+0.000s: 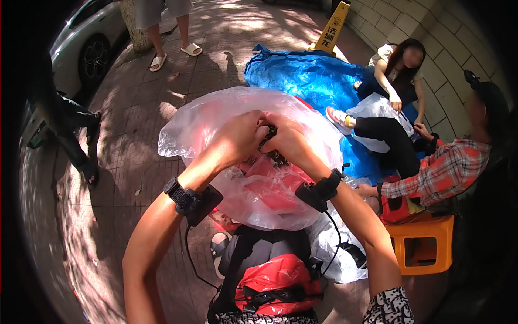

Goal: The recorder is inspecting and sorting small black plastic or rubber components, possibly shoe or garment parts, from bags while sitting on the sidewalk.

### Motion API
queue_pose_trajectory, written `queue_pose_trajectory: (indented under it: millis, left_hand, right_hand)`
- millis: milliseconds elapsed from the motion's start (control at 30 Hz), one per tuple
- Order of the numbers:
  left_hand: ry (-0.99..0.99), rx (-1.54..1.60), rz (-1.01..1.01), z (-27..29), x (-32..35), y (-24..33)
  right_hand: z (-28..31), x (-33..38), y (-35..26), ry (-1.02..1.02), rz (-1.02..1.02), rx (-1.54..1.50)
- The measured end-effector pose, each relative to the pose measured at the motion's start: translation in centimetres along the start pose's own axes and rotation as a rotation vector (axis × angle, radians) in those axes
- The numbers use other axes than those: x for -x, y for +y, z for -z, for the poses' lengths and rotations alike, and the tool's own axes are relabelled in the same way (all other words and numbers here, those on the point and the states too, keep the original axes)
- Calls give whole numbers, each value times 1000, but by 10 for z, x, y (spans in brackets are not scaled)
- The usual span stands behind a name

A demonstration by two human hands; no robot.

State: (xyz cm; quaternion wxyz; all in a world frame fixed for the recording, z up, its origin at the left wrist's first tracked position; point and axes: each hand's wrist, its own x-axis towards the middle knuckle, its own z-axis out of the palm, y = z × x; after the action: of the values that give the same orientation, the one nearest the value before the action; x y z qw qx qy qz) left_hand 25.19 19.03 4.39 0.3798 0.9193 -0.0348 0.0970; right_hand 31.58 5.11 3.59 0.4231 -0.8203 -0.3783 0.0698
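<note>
My left hand (244, 136) and my right hand (289, 141) meet over a large, crumpled clear plastic bag (191, 125), with their fingers bent and their fingertips close together. Something small and dark shows in the gap between them; the fingers partly hide it, and I cannot make out its kind. Just below the hands, more dark, clumpy stuff (277, 157) lies in the opening of the bag. Red material (270, 190) shows through the plastic beneath. A black strap with a dark box sits on each of my wrists, with a cable hanging from it.
Beyond the bag spreads a blue tarp (302, 75), with a yellow floor sign (330, 29) behind it. Two people sit at the right, near white plastic bags (372, 121) and an orange stool (423, 243). A red bag (278, 283) rests on my lap. Other people stand at the left.
</note>
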Motion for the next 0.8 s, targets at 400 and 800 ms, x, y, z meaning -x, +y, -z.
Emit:
queue_pose_trajectory:
  millis: [400,800]
  left_hand:
    - [-139,-48,69,-17,0,-9]
    - [-124,-332,32,-41,-20,-28]
  right_hand:
    - [31,3,24,-90,20,1]
    - [47,75,49,51,-57,-317]
